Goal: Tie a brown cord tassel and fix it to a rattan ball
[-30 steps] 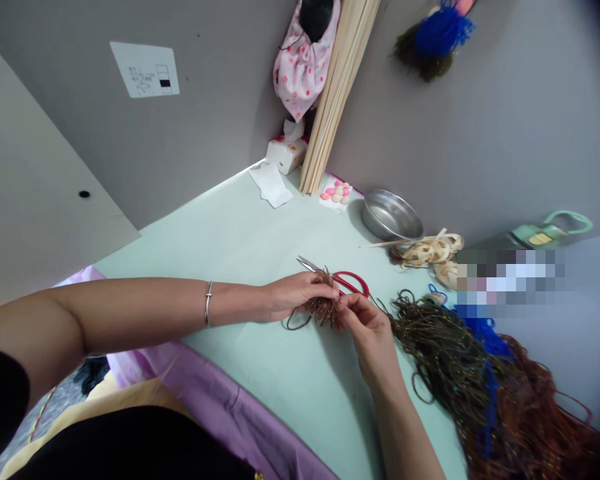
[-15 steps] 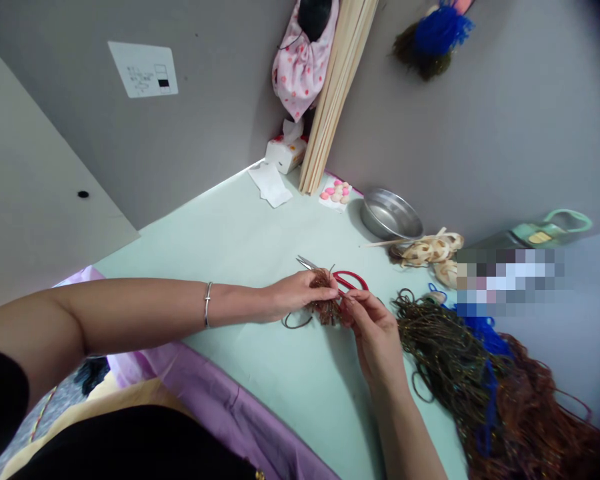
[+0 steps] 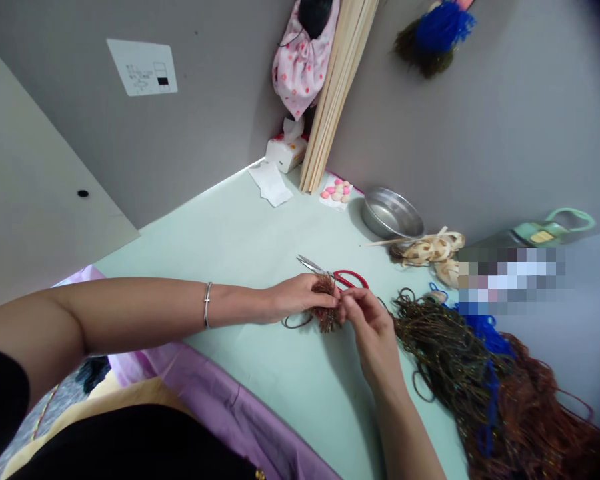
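Note:
My left hand (image 3: 294,298) is closed round a small bundle of brown yarn (image 3: 329,321), its cut ends fanning out below the thumb. Close against it, my right hand (image 3: 374,327) pinches with thumb and forefinger at the bundle's right edge, where the fingertips of both hands meet. What lies in that pinch is too small to make out. Just beyond the hands, scissors with red handles (image 3: 353,277) lie on the table, blades pointing to the far left. A loose dark strand (image 3: 297,326) curls on the table under my left hand.
Long hanks of dark green yarn (image 3: 437,340), blue yarn (image 3: 487,333) and brown yarn (image 3: 535,407) spread at the right. Further back are a metal bowl (image 3: 391,215), pale curled strips (image 3: 430,248), pink and cream pieces (image 3: 336,192), wooden strips (image 3: 333,100) and a tissue pack (image 3: 284,153).
My right hand has shifted slightly left, bringing its fingertips up against those of my left hand. The yarn bundle has turned a little within my left hand's hold.

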Demonstrator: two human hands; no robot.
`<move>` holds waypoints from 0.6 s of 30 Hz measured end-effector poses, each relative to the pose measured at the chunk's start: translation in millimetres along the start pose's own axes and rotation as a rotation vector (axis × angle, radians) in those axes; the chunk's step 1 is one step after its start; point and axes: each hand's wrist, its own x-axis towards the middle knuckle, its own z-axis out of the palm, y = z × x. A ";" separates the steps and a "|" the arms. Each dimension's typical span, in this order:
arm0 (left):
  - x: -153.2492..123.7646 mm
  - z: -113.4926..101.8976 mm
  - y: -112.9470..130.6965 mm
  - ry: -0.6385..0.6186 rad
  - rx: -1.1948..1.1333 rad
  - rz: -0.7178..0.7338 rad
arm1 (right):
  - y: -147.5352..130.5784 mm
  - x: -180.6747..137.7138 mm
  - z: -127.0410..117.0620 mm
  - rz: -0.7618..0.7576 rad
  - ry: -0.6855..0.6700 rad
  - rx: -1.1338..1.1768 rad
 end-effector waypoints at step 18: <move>-1.6 1.9 4.9 0.047 0.073 0.011 | 0.1 -1.0 -0.6 0.067 -0.032 0.073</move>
